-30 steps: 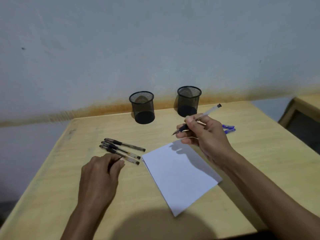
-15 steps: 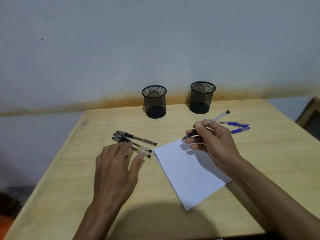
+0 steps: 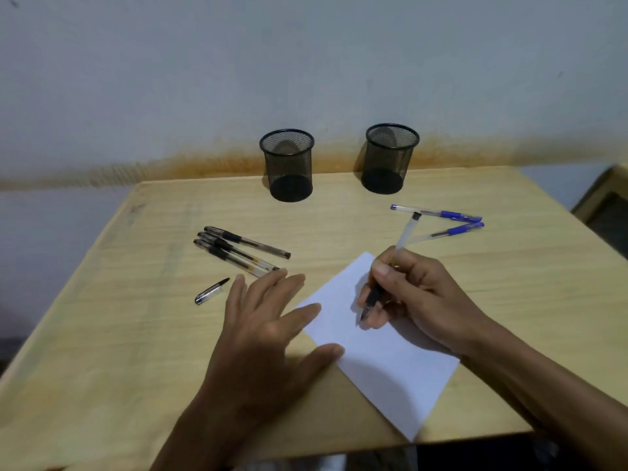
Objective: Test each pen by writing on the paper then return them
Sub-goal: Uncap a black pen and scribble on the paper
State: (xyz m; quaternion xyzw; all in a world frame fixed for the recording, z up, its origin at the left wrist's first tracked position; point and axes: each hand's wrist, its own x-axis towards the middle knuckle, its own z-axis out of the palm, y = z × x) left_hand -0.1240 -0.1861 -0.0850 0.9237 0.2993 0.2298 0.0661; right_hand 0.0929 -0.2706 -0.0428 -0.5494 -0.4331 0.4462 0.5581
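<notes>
A white sheet of paper point(image 3: 380, 362) lies on the wooden table point(image 3: 112, 334). My right hand point(image 3: 418, 300) grips an uncapped black pen point(image 3: 406, 232), its tip down on the paper. My left hand point(image 3: 261, 334) lies flat with spread fingers, thumb and forefinger pressing the paper's left edge. The pen's cap point(image 3: 211, 291) lies on the table left of that hand. Three black pens point(image 3: 238, 251) lie side by side beyond my left hand. Two blue pens point(image 3: 448, 220) lie at the back right.
Two black mesh pen cups stand near the wall, the left cup point(image 3: 289, 164) and the right cup point(image 3: 389, 158), both looking empty. A second piece of wooden furniture point(image 3: 608, 202) shows at the right edge. The table's front edge runs just below the paper.
My right hand came down and set the pen tip on the paper. My left hand moved right onto the paper's edge, and the cap now lies on the table.
</notes>
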